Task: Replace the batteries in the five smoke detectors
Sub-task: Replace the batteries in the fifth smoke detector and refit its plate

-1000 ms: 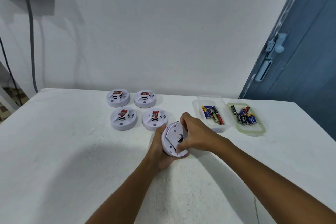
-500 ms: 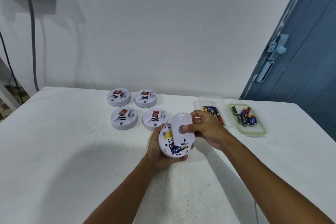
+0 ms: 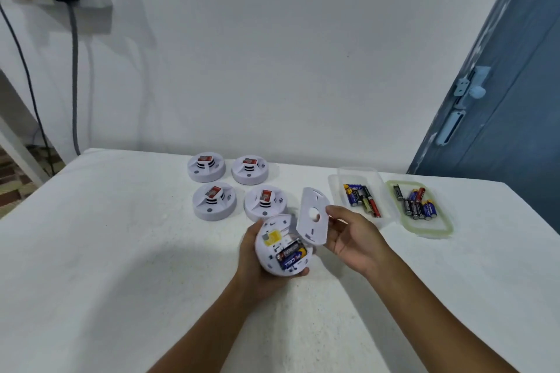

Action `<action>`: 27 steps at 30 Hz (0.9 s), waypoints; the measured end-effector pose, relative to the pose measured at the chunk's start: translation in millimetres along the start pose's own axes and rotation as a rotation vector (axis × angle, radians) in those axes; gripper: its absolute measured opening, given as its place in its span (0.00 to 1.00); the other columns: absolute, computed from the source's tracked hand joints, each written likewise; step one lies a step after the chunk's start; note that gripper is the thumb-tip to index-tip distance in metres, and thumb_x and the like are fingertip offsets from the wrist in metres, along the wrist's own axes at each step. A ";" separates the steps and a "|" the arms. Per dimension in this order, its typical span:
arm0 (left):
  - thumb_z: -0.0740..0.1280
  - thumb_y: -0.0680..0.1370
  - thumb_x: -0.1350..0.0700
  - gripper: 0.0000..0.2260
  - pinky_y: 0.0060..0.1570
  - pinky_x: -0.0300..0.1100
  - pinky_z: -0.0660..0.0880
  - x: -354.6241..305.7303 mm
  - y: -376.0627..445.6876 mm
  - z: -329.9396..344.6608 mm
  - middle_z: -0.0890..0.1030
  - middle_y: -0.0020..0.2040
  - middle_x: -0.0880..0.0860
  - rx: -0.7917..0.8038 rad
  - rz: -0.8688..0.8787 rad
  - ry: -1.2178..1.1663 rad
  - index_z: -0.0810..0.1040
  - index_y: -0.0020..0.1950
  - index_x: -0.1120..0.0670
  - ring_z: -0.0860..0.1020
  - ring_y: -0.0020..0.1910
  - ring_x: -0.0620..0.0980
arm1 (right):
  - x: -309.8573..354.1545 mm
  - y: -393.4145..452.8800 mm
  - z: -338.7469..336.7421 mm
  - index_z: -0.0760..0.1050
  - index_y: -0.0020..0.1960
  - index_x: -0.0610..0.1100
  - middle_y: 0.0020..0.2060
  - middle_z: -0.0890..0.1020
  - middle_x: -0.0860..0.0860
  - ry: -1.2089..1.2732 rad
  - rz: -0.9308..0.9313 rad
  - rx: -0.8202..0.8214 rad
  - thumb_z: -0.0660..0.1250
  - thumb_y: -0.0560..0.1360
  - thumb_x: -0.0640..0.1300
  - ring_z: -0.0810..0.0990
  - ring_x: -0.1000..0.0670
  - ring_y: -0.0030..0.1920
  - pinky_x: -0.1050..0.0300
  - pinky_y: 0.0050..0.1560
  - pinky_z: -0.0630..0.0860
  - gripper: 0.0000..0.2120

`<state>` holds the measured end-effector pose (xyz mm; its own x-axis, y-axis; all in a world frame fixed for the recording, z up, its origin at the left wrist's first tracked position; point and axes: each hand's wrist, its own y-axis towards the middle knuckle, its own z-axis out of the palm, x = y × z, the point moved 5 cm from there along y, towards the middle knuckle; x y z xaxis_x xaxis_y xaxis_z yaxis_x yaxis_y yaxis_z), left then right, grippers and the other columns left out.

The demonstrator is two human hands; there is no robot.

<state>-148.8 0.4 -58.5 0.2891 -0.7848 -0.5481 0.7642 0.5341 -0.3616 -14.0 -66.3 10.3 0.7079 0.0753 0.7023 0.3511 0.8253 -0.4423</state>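
Observation:
My left hand [image 3: 253,263] grips a white smoke detector [image 3: 283,244], tilted with its back towards me above the table. Its battery bay lies bare, with two batteries [image 3: 291,254] and a yellow label inside. My right hand [image 3: 353,241] holds the detached white back cover [image 3: 313,215] just right of the detector, its centre hole showing. Several more smoke detectors [image 3: 214,201] rest face up in two rows behind my hands.
A clear tray [image 3: 339,191] with several batteries and a green-rimmed lid [image 3: 442,228] with more batteries lie at the right on the white table [image 3: 121,251]. A blue door [image 3: 515,100] stands at the far right; a wall socket with cables hangs at upper left.
My right hand has lifted the back cover off the detector and swung it to the right. The batteries inside have come into full view.

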 end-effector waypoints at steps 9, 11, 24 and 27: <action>0.77 0.58 0.38 0.34 0.39 0.52 0.79 -64.5 -64.9 -52.3 0.80 0.56 0.61 0.078 0.271 -0.065 0.82 0.58 0.56 0.80 0.52 0.64 | -42.5 24.2 26.7 0.78 0.40 0.36 0.34 0.78 0.41 -0.756 -0.094 -0.130 0.65 0.75 0.34 0.74 0.46 0.31 0.58 0.33 0.70 0.06; 0.74 0.61 0.38 0.32 0.38 0.52 0.78 -68.6 -72.5 -57.8 0.80 0.55 0.61 0.060 0.287 -0.106 0.82 0.57 0.57 0.80 0.51 0.63 | -56.5 30.7 33.8 0.77 0.38 0.35 0.31 0.77 0.42 -0.869 -0.126 -0.118 0.66 0.74 0.34 0.71 0.49 0.27 0.61 0.29 0.66 0.06; 0.76 0.61 0.39 0.32 0.39 0.53 0.79 -65.1 -60.8 -35.0 0.80 0.56 0.62 0.092 0.259 -0.127 0.81 0.59 0.56 0.80 0.52 0.64 | -45.5 22.8 27.9 0.78 0.39 0.44 0.35 0.81 0.48 -1.161 -0.397 -0.069 0.73 0.71 0.44 0.79 0.47 0.35 0.54 0.42 0.77 0.05; 0.59 0.73 0.36 0.27 0.37 0.51 0.78 -55.5 -40.6 -4.6 0.80 0.55 0.62 0.073 0.234 -0.136 0.81 0.58 0.56 0.78 0.52 0.64 | -14.3 7.8 21.5 0.78 0.43 0.44 0.37 0.81 0.50 -1.102 -0.473 -0.053 0.72 0.72 0.42 0.81 0.46 0.35 0.59 0.36 0.74 0.03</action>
<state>-198.6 23.7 -16.9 0.5339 -0.6801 -0.5023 0.7052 0.6860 -0.1792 -34.5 -48.9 8.8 -0.3942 0.2307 0.8896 0.4783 0.8781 -0.0158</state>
